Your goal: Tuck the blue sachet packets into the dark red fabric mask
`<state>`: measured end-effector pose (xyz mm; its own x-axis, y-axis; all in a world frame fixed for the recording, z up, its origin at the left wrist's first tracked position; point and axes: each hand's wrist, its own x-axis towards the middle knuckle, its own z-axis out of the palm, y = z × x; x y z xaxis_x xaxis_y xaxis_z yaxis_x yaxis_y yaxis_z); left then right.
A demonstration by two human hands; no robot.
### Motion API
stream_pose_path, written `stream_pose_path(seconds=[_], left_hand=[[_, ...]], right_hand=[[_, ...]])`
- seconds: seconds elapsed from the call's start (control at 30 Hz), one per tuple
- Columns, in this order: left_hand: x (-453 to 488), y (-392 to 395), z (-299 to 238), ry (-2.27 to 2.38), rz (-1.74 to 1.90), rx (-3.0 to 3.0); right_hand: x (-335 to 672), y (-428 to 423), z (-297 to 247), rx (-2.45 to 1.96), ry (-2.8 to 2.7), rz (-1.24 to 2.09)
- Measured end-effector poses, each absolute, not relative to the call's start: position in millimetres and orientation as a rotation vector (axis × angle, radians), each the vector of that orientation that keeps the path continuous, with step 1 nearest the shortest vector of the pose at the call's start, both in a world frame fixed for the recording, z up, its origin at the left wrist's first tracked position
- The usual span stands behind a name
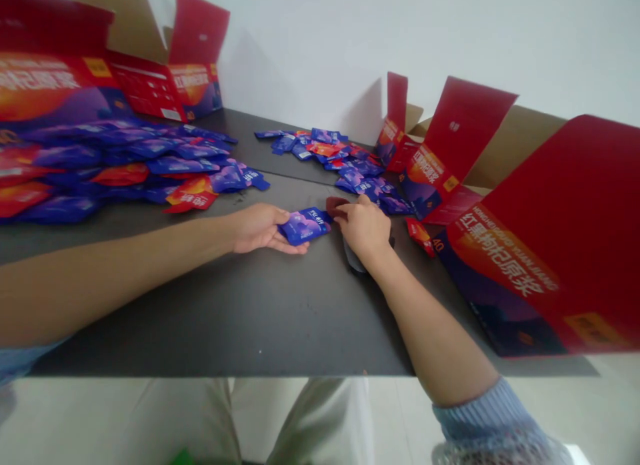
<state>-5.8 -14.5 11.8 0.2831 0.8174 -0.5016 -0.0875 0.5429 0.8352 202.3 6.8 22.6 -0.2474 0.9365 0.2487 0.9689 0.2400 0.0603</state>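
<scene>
Blue sachet (309,225): above the dark tabletop, near the middle of the view, printed side up, its right end just beside the right fingertips.
Left hand (267,229): grasping the sachet by its left end, thumb on top, the other fingers spread beneath.
Right hand (367,228): bent, knuckles up, fingertips at a dark red piece (336,205); whether they grip it, I cannot tell.
Under the right hand: a dark grey object (354,257), mostly covered, its kind unclear.
Single red sachet (421,237): right of that hand, beside the nearest carton.
Middle heap (350,165): loose blue and red sachets, running from the back of the table toward the right hand.
Left heap (125,159): a bigger, layered pile of blue sachets with red ones mixed in.
Right cartons: nearest carton (505,271), middle carton (425,175) and far carton (390,141) in a row, flaps raised.
Left cartons: front carton (50,95) behind the big pile, rear carton (195,88) beside it, flaps up.
Tabletop (250,318): dark grey, against a pale wall (320,45).
</scene>
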Motion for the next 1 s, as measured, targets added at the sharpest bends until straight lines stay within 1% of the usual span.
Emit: stream_pose_path(seconds=[0.17, 0.3, 0.5, 0.63, 0.8, 1.0], left_hand=[[-2.0, -16.1, 16.2, 1.147, 0.644, 0.842], [-1.6, -17.4, 20.8, 1.119, 0.596, 0.837], [-2.3, -21.0, 24.6, 1.048, 0.835, 0.662], [-2.6, -18.6, 21.7, 1.061, 0.882, 0.626], [-10.8, -8.3, 15.0, 1.012, 0.784, 0.711], [-17.6, -3.3, 7.8, 0.948, 0.756, 0.781]], right_hand=[[203.0, 6.6, 19.9, -1.769, -2.33, -0.307], [193.4, -7.1, 19.1, -1.513, -2.44, -0.209], [178.0, -40.4, 24.6, -1.041, -2.61, -0.024], [179.9, -43.8, 27.4, -0.875, -2.723, 0.102], [184.1, -30.3, 28.0, -0.952, -2.679, 0.181], [195.1, -12.9, 28.5, -1.344, -2.54, 0.085]])
